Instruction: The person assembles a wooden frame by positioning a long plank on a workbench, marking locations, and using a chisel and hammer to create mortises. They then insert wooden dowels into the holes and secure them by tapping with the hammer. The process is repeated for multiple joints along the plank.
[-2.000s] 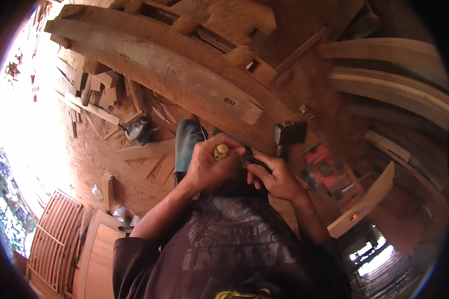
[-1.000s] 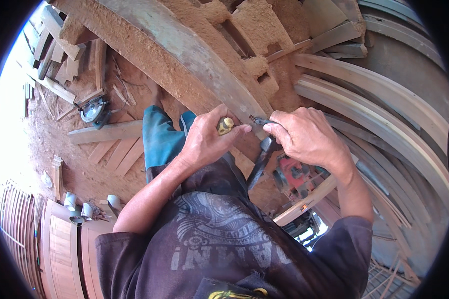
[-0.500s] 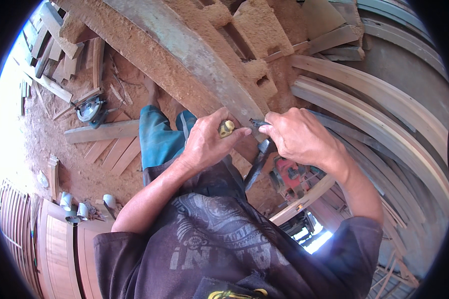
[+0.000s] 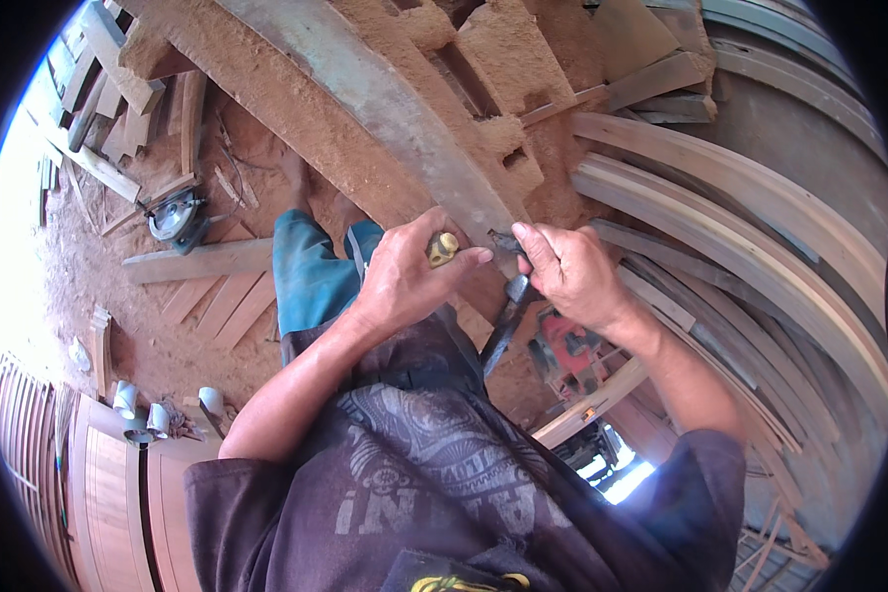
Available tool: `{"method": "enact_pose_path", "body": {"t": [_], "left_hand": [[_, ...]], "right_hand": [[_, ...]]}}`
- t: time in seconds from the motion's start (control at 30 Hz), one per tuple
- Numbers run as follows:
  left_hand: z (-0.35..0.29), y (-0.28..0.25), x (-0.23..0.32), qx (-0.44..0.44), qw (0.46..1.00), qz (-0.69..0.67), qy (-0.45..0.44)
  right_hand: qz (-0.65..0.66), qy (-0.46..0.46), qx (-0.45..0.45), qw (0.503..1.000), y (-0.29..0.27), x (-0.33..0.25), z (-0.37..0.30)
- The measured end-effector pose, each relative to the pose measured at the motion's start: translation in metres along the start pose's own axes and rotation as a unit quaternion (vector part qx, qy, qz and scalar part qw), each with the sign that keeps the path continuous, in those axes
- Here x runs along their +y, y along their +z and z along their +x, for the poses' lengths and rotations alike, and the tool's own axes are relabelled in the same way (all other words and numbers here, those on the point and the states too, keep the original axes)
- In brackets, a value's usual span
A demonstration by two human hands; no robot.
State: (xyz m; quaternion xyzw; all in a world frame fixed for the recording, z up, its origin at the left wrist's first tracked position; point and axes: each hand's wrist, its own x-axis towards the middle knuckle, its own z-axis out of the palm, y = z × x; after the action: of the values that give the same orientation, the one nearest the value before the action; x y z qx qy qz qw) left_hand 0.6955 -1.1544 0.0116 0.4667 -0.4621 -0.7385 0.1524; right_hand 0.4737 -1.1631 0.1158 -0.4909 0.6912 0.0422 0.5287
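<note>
My left hand [image 4: 405, 271] is closed round a yellow-and-dark tool handle [image 4: 443, 249]; its round end shows above the fist, and the rest is hidden. It rests over a long wooden beam [image 4: 365, 109]. Just right of it, my right hand [image 4: 577, 271] is closed on a small dark metal tool [image 4: 506, 240], with the thumb along its top. The tool's tip lies at the beam's surface, and its kind is not clear. Below the right hand, a dark metal bar with a block-like end [image 4: 508, 316] slants down toward my shirt.
Sawdust-covered timbers [image 4: 508, 148] with cut slots lie beyond the beam. Long boards [image 4: 730, 187] are stacked on the right. A red power tool [image 4: 567, 350] sits below my right hand. On the left are a circular saw [image 4: 178, 219], wood offcuts [image 4: 118, 99] and white cups [image 4: 210, 399].
My right hand has turned so that its thumb lies uppermost on the dark tool, and its forearm has shifted slightly left. My left hand stays almost in place on the yellow handle.
</note>
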Motion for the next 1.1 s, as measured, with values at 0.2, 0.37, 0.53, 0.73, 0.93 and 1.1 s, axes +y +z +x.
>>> {"method": "enact_pose_path", "body": {"t": [0.2,0.37,0.53,0.73,0.93,1.1], "left_hand": [[-0.002,-0.001,0.000,0.009,1.000,-0.005,0.012],[-0.002,0.000,0.001,0.006,0.999,0.031,0.011],[-0.018,-0.008,0.004,0.015,0.990,0.132,0.051],[-0.043,-0.002,0.010,0.006,0.950,0.268,0.162],[-0.050,0.027,0.016,-0.130,0.872,0.434,0.187],[-0.068,0.053,0.022,-0.177,0.865,0.401,0.246]], "right_hand": [[0.283,0.141,0.097,0.944,0.055,0.002,-0.024],[0.377,0.125,0.150,0.905,0.083,0.003,-0.031],[0.398,0.067,0.208,0.891,0.110,0.047,-0.064],[0.087,0.054,0.430,0.897,0.154,0.114,-0.079],[-0.112,0.056,0.453,0.883,0.177,0.127,-0.059],[-0.138,0.051,0.464,0.873,0.180,0.109,-0.054]]}}
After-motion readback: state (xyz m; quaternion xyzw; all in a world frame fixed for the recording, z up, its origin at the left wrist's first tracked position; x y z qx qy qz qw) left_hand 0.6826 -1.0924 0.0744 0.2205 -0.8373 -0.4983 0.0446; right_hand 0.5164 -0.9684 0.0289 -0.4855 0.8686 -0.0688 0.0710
